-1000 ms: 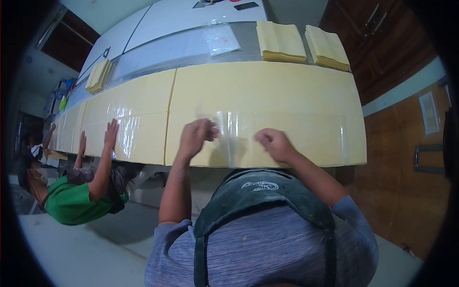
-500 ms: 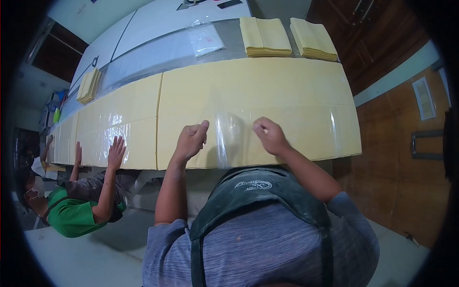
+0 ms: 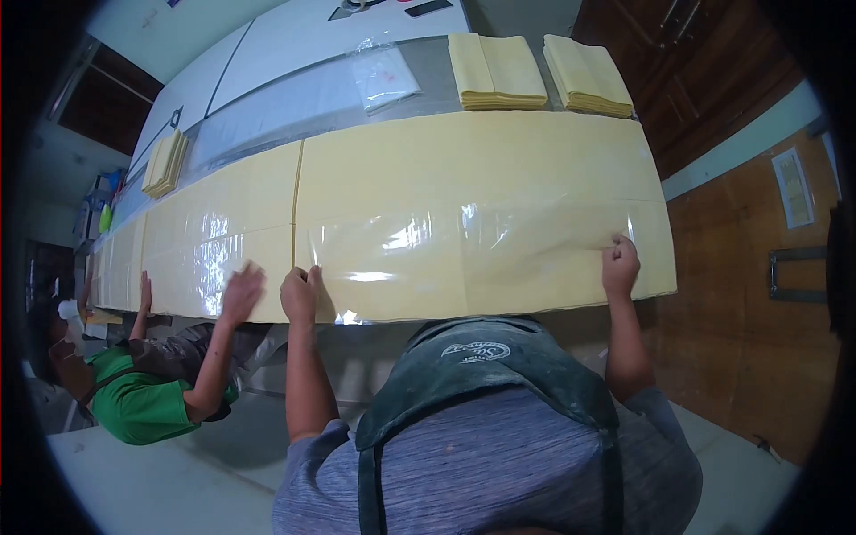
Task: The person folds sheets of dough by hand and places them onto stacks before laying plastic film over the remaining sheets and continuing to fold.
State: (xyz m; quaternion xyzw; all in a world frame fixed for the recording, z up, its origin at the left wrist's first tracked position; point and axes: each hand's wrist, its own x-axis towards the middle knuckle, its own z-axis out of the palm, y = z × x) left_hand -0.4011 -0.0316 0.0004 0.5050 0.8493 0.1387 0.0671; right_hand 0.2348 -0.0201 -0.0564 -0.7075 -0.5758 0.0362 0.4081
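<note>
Here, left hand [image 3: 300,292] and right hand [image 3: 621,267] apart, each grip a pinch on clear film [image 3: 408,237] over yellow sheet [image 3: 481,160].

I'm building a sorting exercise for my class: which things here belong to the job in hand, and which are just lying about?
Belongs to the job:
clear plastic film
large yellow sheet beneath it
folded yellow stacks, probably

Probably just lying about:
dark phone
tape roll, apparently
flat plastic packet, use unclear

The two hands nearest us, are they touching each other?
No, the left hand and the right hand are wide apart, with shiny clear film between them.
</note>
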